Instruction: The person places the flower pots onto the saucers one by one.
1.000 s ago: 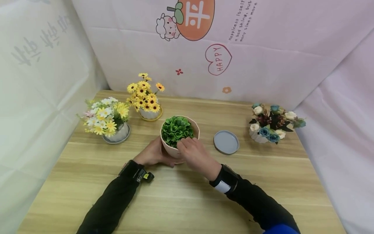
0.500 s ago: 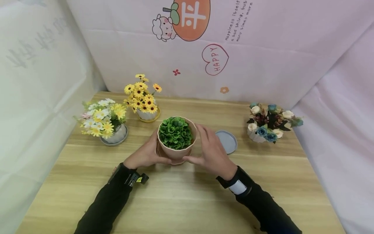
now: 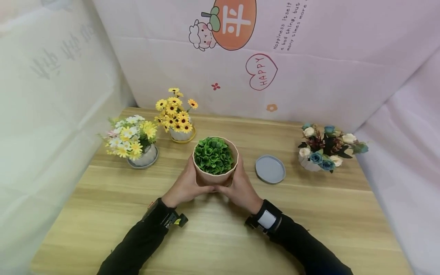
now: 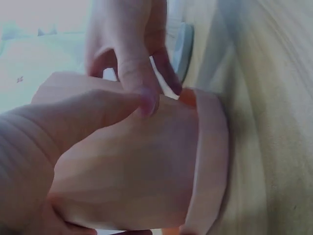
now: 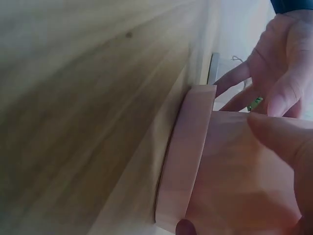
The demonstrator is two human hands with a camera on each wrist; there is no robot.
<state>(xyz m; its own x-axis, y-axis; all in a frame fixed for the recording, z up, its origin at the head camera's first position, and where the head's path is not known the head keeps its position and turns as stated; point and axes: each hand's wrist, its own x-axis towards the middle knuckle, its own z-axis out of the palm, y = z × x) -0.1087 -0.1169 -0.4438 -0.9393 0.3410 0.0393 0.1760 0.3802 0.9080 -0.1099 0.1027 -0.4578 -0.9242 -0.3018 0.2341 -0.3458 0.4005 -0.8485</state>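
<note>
At the centre of the head view, my left hand (image 3: 187, 185) grips the left side of the pink flowerpot (image 3: 214, 176), fingers curled round its wall. My right hand (image 3: 240, 186) grips the right side in the same way, and the thumbs of both hands come close together at the front of the pot, low on its wall. The pot holds a green leafy plant (image 3: 213, 155) and stands upright on a pink saucer (image 5: 185, 156), which rests flat on the wooden table (image 3: 220, 233). In the left wrist view my thumb lies across the pot's wall and the fingers of my other hand wrap round the far side; the saucer's rim shows at the right of that frame. In the right wrist view the saucer's edge meets the table surface, with the pot's wall under my thumb.

Just right of the pot, apart from it, lies a grey saucer (image 3: 270, 169). Further right, near the table's edge, stands a pot of blue and white roses (image 3: 324, 147). In the upper left of the table stands a pot of yellow daisies (image 3: 176, 118) on a yellow saucer, and left of that a pot of white and yellow flowers (image 3: 132, 139). A pink printed backdrop (image 3: 309, 57) closes the rear.
</note>
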